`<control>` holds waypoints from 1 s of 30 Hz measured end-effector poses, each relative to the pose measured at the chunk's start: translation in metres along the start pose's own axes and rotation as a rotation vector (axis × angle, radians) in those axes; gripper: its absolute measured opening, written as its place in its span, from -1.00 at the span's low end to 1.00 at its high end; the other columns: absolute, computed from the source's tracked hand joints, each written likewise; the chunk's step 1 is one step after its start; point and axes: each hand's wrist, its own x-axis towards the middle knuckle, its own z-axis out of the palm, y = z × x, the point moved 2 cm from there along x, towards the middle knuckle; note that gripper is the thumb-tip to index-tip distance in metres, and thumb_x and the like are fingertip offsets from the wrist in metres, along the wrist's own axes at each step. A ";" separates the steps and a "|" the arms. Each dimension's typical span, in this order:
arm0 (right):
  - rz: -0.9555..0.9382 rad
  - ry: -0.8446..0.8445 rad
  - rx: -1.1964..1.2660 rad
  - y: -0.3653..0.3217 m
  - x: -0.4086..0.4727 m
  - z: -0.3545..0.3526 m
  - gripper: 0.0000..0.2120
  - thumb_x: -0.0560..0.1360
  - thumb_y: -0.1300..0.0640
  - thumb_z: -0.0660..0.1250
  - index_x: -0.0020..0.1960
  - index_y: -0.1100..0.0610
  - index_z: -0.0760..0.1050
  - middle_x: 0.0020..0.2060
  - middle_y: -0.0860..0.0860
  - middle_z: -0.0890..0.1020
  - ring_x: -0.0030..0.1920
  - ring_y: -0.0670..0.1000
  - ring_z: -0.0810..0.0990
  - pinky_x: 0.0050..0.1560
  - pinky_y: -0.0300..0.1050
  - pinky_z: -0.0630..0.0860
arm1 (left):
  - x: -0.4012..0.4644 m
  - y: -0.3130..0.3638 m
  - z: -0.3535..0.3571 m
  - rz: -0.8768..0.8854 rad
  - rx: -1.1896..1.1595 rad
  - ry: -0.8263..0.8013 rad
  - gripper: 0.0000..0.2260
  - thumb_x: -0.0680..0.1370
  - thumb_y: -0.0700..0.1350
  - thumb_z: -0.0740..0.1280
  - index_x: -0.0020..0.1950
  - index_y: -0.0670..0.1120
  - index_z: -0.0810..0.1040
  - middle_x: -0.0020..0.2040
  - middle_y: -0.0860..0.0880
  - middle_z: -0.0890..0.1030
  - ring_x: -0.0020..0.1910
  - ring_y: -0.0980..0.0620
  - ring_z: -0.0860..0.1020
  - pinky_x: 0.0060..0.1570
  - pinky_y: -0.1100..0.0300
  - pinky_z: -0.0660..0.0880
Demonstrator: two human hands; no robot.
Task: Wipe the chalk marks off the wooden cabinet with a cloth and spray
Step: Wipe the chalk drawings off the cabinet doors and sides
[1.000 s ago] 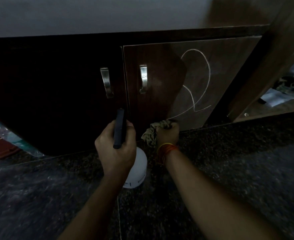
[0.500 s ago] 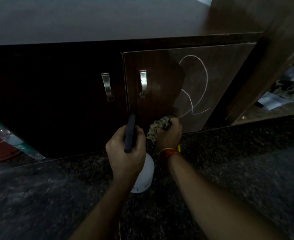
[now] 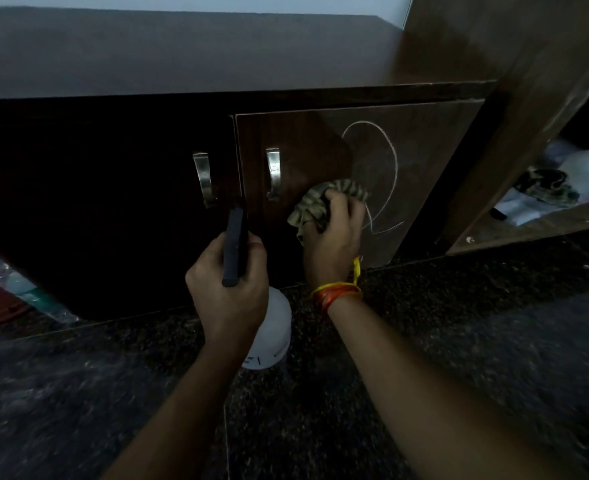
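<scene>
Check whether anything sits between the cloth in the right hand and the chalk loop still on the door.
Nothing visible does. The right hand grips the cloth against the cabinet door, its edge at the chalk mark; bare wood lies between.

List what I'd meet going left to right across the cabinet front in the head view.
Left door handle → spray bottle's dark trigger in the left hand → right door handle → cloth in the right hand → chalk marks.

The cabinet (image 3: 320,140) is dark brown wood with a white chalk mark (image 3: 386,174) and shiny silver handles (image 3: 273,173), the cloth (image 3: 315,206) is dull green with stripes, the spray bottle (image 3: 272,327) is white with a black top, and the floor (image 3: 459,323) is dark and speckled.
</scene>
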 end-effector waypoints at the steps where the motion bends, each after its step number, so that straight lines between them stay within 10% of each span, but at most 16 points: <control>1: 0.010 -0.011 -0.005 0.003 -0.003 0.000 -0.58 0.34 0.42 0.33 0.18 0.20 0.49 0.16 0.18 0.44 0.20 0.15 0.44 0.23 0.09 0.44 | -0.001 0.001 0.000 0.005 0.007 -0.005 -0.67 0.55 0.04 0.28 -0.35 -0.09 0.38 -0.50 -0.12 0.39 -0.53 -0.12 0.43 -0.52 -0.07 0.38; 30: -0.258 0.078 -0.042 -0.041 0.027 -0.016 -0.59 0.36 0.33 0.31 0.20 0.15 0.51 0.15 0.19 0.47 0.14 0.19 0.46 0.12 0.00 0.45 | 0.000 0.011 0.011 0.021 -0.002 0.000 -0.67 0.54 0.07 0.28 -0.36 -0.05 0.35 -0.50 -0.09 0.38 -0.52 -0.15 0.42 -0.52 -0.09 0.36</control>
